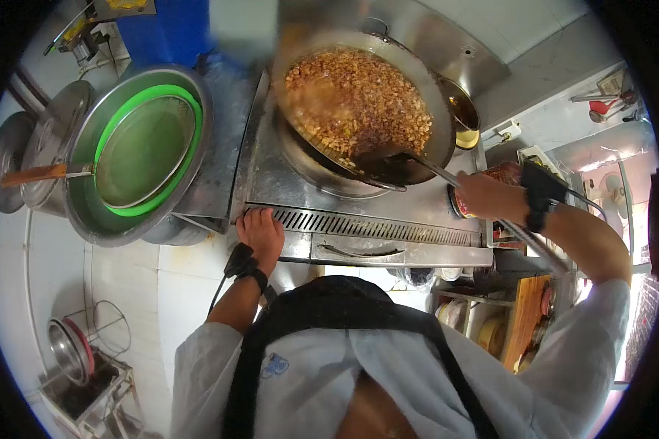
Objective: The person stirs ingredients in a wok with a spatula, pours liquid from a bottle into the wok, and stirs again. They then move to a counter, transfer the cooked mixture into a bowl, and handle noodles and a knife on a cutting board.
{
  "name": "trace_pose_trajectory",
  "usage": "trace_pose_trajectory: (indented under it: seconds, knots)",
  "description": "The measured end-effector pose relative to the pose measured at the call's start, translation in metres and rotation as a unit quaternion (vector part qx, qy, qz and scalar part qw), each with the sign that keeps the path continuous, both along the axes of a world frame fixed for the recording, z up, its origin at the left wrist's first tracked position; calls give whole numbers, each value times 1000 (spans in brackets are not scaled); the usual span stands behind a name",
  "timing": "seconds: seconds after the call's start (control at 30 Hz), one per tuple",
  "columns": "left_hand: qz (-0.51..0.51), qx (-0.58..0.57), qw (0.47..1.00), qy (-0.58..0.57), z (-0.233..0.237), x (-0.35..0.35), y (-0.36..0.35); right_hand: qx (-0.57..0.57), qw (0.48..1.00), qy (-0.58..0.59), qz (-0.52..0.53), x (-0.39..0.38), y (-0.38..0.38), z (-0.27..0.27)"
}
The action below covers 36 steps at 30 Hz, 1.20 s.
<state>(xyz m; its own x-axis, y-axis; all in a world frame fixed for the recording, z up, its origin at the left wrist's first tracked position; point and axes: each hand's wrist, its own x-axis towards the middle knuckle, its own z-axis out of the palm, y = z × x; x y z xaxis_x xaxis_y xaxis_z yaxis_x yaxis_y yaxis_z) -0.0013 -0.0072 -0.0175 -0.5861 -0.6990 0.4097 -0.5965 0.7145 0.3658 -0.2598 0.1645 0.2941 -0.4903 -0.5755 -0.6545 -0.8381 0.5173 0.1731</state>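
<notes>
A large wok (441, 139) on the steel stove (285, 245) holds small browned pieces of food (366, 95) in bubbling dark liquid. My right hand (490, 197) is wrapped round the long metal handle of a ladle or spatula (436, 170), whose dark head lies in the wok's near right part. To the left, my left hand (261, 233) rests on the stove's front edge, beside the slotted grate (359, 225). Its fingers lie on the metal and nothing shows in them. Both wrists wear black straps with devices.
On the left, a wide metal basin (77, 197) holds a green-rimmed bowl (198, 110) and a strainer (145, 150) with a wooden handle. A dark pot (461, 106) stands behind the wok's right side. Shelves with a wooden board (526, 318) are at lower right.
</notes>
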Motion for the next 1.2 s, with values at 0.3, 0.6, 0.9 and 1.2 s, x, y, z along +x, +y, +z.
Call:
trace_pose_trajectory:
  seconds: [0.3, 0.6, 0.9, 1.2]
  knots:
    - [-335, 21, 896, 290, 170, -117, 48, -138, 979, 64, 135, -24, -67, -94]
    - [-309, -26, 937, 158, 140, -142, 61, -139, 949, 200, 200, -78, -68, -154]
    - [-308, -26, 939, 151, 143, -143, 62, -127, 950, -205, -201, -12, 1, 26]
    - [-281, -8, 949, 145, 143, -145, 66, -29, 967, -129, -216, 39, 36, 91]
